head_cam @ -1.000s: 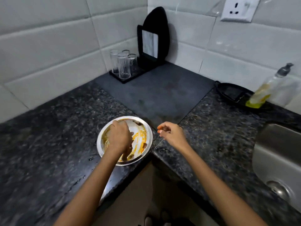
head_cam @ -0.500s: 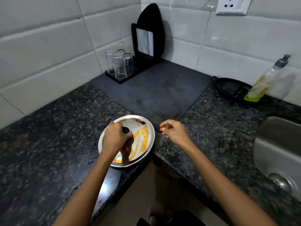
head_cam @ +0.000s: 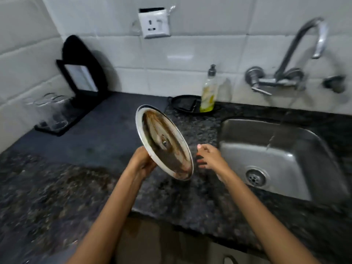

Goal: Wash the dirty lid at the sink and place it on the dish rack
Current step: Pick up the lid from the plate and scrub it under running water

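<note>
A: So where was the dirty lid (head_cam: 165, 147)?

B: Up off the counter (head_cam: 57, 187), tilted, just left of the sink (head_cam: 282, 149). The left hand (head_cam: 143, 162) gripped it from behind; the right hand (head_cam: 210, 156) hung beside it, fingers loose, holding nothing.

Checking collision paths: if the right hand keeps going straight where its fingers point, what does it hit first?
The right hand points left, open, toward the lid that the left hand holds tilted. It would likely meet the lid's dirty underside first; the gap looks small, but depth is unclear in one view.
</note>
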Action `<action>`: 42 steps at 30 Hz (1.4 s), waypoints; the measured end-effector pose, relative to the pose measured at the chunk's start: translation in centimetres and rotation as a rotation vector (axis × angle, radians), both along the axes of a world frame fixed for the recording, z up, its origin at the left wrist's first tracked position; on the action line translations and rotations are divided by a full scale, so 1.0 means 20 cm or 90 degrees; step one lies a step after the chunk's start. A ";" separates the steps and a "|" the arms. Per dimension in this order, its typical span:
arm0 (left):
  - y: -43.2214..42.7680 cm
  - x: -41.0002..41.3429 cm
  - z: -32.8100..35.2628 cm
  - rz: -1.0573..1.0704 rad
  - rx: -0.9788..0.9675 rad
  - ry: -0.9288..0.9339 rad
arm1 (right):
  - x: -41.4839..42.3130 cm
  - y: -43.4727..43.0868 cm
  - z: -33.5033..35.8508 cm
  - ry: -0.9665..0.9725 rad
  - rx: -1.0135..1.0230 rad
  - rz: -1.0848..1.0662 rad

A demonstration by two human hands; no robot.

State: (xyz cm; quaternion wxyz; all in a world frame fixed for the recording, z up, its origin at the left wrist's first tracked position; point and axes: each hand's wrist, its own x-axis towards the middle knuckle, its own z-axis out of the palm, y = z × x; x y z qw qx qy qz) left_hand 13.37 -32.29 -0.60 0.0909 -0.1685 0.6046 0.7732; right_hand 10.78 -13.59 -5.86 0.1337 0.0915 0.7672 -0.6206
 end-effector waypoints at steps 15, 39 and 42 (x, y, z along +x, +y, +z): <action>1.29 -0.38 -0.29 -0.062 0.273 -0.154 | -0.07 1.49 -0.05 -0.007 -0.199 -0.337; 1.63 -0.61 -0.48 0.018 0.105 -0.119 | -0.54 1.46 -0.27 0.273 0.789 0.188; 1.61 -0.64 -0.52 0.053 0.114 -0.118 | -0.51 1.60 -0.31 0.234 0.873 0.124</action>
